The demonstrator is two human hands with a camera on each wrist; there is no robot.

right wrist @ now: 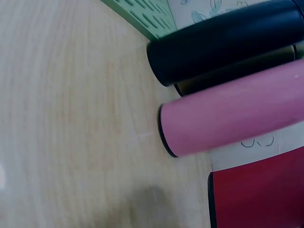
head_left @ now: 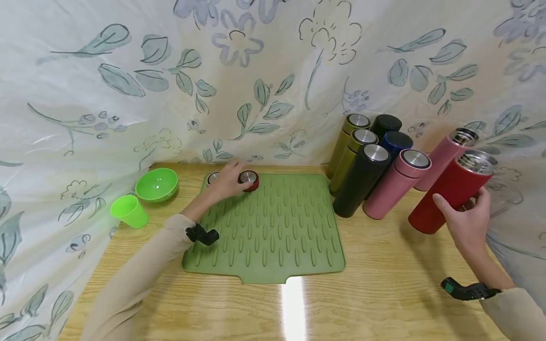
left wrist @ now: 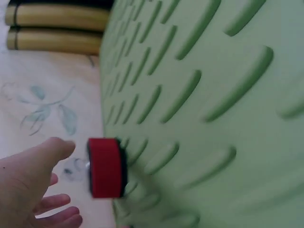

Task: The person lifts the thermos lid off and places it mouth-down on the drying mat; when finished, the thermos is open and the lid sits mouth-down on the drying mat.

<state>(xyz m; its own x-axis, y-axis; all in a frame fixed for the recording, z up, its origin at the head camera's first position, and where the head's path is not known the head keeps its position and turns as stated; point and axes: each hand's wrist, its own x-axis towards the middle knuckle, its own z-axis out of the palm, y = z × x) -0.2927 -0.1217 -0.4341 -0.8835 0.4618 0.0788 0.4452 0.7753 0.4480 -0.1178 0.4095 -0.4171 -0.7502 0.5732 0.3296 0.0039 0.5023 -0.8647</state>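
Observation:
My right hand [head_left: 472, 222] grips a red thermos bottle [head_left: 445, 194], tilted and lidless with its steel neck showing. Its base seems lifted off the table. In the right wrist view the red bottle [right wrist: 261, 194] fills the lower right corner; the hand is hidden there. My left hand [head_left: 226, 183] is beside a red bottle lid [head_left: 251, 186] on the green drying mat [head_left: 277, 237]. The left wrist view shows a gap between the loosely spread fingers [left wrist: 57, 147] and the lid. Another steel-topped lid [head_left: 213, 178] sits partly behind the left hand.
Right of the mat stand a black bottle [head_left: 360, 182], a pink bottle [head_left: 392, 189], two gold bottles, a blue-topped one and another black-topped one. A lidless pink bottle [head_left: 443, 158] stands behind the red one. A green bowl [head_left: 157, 184] and green cup [head_left: 130, 211] are at left.

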